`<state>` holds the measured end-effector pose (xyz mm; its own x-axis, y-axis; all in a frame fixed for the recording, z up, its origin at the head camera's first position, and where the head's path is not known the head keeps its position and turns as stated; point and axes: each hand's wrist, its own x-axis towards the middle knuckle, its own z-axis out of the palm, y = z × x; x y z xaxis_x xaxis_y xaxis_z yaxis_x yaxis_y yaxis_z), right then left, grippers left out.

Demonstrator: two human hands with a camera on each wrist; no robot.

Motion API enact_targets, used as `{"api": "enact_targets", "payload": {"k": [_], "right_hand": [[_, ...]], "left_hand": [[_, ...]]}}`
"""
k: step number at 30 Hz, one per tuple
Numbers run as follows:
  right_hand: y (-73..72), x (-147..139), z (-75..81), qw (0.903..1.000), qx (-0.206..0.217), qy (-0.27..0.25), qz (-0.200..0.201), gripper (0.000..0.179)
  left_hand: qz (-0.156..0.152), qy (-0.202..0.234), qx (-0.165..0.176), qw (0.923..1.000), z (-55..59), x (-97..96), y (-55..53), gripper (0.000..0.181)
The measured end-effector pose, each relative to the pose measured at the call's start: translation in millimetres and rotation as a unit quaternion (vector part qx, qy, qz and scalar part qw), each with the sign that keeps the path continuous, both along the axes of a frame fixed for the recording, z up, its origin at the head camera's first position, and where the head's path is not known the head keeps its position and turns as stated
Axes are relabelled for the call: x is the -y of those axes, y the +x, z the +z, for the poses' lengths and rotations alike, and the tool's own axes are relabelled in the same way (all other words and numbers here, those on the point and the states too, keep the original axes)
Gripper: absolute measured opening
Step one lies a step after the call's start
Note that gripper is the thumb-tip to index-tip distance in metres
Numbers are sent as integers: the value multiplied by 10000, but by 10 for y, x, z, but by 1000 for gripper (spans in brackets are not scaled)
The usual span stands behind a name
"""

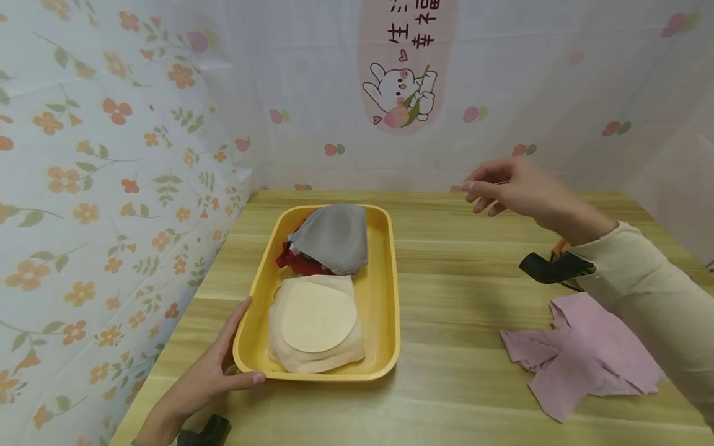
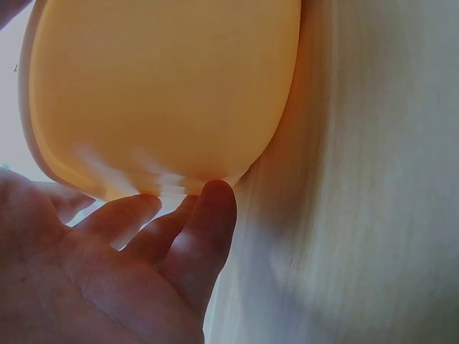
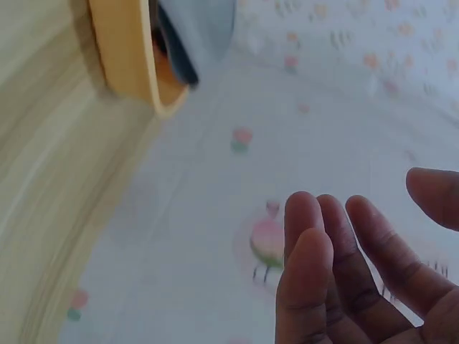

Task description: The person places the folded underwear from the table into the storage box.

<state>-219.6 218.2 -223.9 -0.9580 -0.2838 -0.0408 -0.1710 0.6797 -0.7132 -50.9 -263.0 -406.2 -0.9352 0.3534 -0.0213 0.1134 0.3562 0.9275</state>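
Observation:
A yellow tray (image 1: 395, 297) stands on the left part of the table. My left hand (image 1: 205, 375) rests around its near left corner, thumb along the front wall and fingers on the left wall. The left wrist view shows those fingertips (image 2: 216, 197) against the tray's outside. Inside lie a grey fabric piece with a rounded cup shape (image 1: 334, 238), red fabric (image 1: 304, 265) beneath it, and a folded beige cloth (image 1: 351, 354) topped by a smooth cream oval pad (image 1: 318, 316). My right hand (image 1: 515, 186) hovers at the back of the table, fingers loosely bent, holding nothing.
A crumpled pink cloth (image 1: 586, 356) lies on the wood-grain table (image 1: 452, 297) at the right, below my right forearm. Dark wrist gear (image 1: 555, 267) hangs at my right sleeve. Printed curtains (image 1: 312, 93) enclose the back and left sides.

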Motion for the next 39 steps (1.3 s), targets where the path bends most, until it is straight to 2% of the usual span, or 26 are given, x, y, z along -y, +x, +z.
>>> {"api": "enact_targets", "payload": {"k": [4,9,16,22,31,39], "right_hand": [[-57,-273,-22,9994,-84,-111,-312,49],[-98,-589,-68,9974,-20,-387,-608,45],[-126,-916,-184,9962,139,35,-857,57],[-155,-1193,-363,9946,127,-54,-1031,47],[-141,-1502,-560,9913,108,-223,-1292,9],[-114,-1748,-723,9882,91,-190,-1519,15]], "left_hand": [[-2,11,22,10000,-10,-8,-3,109],[-28,3,-88,10000,-19,-16,-27,110],[-5,19,-44,10000,-29,-19,-38,110],[-19,44,40,10000,-31,-34,-21,109],[11,26,87,10000,-24,-43,-14,109],[12,61,70,10000,-26,-44,6,109]]}}
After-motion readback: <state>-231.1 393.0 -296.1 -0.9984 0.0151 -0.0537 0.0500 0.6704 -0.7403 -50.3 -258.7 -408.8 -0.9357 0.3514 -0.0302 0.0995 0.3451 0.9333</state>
